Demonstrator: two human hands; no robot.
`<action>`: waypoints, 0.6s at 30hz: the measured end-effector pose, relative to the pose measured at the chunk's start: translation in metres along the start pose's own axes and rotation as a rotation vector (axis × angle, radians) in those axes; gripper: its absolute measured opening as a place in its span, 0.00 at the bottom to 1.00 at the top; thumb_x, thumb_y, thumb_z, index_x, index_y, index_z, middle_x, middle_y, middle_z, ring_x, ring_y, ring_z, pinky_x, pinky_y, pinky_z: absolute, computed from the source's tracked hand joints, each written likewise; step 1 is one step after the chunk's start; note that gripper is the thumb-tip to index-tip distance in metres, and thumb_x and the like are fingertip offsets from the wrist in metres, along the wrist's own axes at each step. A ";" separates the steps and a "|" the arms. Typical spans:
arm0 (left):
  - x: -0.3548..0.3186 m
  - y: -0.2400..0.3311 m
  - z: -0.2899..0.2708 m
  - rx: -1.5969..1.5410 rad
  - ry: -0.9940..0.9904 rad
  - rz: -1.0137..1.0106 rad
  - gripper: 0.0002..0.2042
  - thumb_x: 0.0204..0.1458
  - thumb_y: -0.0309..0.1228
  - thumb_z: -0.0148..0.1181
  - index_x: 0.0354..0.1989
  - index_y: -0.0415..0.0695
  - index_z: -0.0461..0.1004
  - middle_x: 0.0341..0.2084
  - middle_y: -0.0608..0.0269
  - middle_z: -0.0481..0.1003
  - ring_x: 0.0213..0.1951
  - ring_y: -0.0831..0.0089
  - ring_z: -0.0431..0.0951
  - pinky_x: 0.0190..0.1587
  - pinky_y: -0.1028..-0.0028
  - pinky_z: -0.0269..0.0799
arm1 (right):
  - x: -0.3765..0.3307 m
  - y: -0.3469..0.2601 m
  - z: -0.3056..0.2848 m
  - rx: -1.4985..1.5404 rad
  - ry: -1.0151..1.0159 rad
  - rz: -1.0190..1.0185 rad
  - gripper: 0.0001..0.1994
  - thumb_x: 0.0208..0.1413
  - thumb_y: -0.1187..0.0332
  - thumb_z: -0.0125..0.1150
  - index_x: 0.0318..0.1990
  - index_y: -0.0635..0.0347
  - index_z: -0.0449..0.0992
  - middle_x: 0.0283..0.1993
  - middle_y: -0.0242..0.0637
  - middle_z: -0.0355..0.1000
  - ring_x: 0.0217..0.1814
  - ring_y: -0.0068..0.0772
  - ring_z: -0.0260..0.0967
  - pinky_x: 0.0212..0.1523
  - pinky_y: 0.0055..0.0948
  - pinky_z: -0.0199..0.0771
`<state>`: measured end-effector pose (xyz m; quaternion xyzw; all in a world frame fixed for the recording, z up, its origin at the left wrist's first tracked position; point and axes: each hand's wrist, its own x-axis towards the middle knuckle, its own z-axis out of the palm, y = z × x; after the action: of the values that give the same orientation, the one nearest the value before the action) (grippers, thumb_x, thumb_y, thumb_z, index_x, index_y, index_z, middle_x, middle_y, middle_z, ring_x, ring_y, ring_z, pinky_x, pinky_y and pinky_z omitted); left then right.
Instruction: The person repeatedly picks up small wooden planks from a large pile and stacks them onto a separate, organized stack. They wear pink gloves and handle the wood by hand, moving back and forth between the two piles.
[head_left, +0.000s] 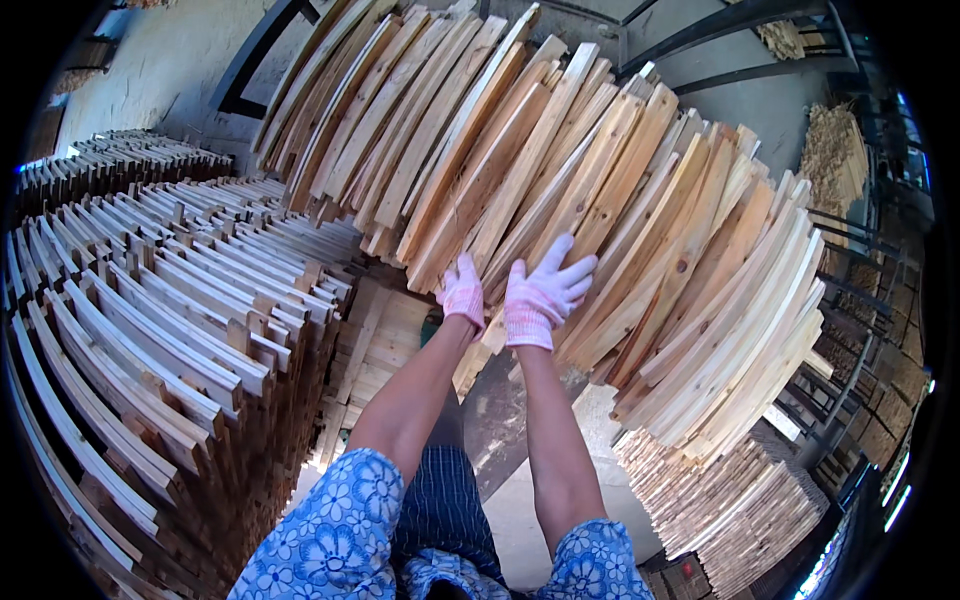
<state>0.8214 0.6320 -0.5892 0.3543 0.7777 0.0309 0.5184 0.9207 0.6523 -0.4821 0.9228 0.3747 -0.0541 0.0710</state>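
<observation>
A wide heap of long, narrow wooden boards (500,160) lies ahead of me, their near ends pointing toward my body. Both hands wear white and pink knitted gloves. My right hand (547,292) rests against the near ends of the boards, its fingers spread and nothing enclosed in them. Just left of it, my left hand (461,293) touches the end of a board. Its visible fingers stand apart, while part of that hand is turned away from view.
Tall stacks of spaced boards (150,330) stand close on my left. Below the heap is a wooden platform (375,335). At the lower right sits a dense pile of wood pieces (725,510). Dark metal frames (740,40) stand behind, near a grey wall (150,75).
</observation>
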 end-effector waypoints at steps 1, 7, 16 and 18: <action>0.005 -0.011 -0.002 0.040 -0.062 0.062 0.38 0.61 0.64 0.48 0.72 0.50 0.60 0.69 0.36 0.57 0.65 0.41 0.65 0.65 0.56 0.64 | 0.006 -0.004 -0.006 0.126 0.004 0.036 0.51 0.51 0.47 0.71 0.78 0.50 0.47 0.76 0.67 0.45 0.74 0.70 0.50 0.72 0.60 0.56; -0.012 0.006 -0.016 -0.375 -0.266 -0.170 0.35 0.67 0.59 0.44 0.77 0.53 0.53 0.71 0.54 0.57 0.66 0.56 0.66 0.61 0.58 0.69 | 0.033 0.009 -0.026 0.759 -0.124 0.363 0.57 0.50 0.48 0.74 0.78 0.60 0.41 0.72 0.62 0.50 0.73 0.69 0.52 0.72 0.57 0.58; -0.053 0.033 -0.055 -0.662 -0.598 -0.435 0.19 0.65 0.54 0.54 0.58 0.60 0.74 0.43 0.60 0.75 0.41 0.63 0.76 0.40 0.60 0.76 | 0.032 0.052 -0.054 0.736 -0.332 0.143 0.56 0.52 0.40 0.69 0.79 0.59 0.43 0.77 0.61 0.50 0.81 0.63 0.43 0.79 0.51 0.42; -0.027 0.028 -0.047 -0.201 -0.623 -0.117 0.22 0.67 0.55 0.49 0.59 0.54 0.73 0.45 0.56 0.76 0.42 0.61 0.78 0.41 0.59 0.77 | 0.020 0.044 -0.034 0.785 -0.240 0.102 0.56 0.53 0.42 0.69 0.80 0.57 0.42 0.77 0.60 0.49 0.80 0.64 0.45 0.79 0.52 0.43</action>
<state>0.8025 0.6521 -0.5345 0.2484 0.5940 -0.0324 0.7645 0.9674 0.6405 -0.4474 0.8844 0.2685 -0.2965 -0.2405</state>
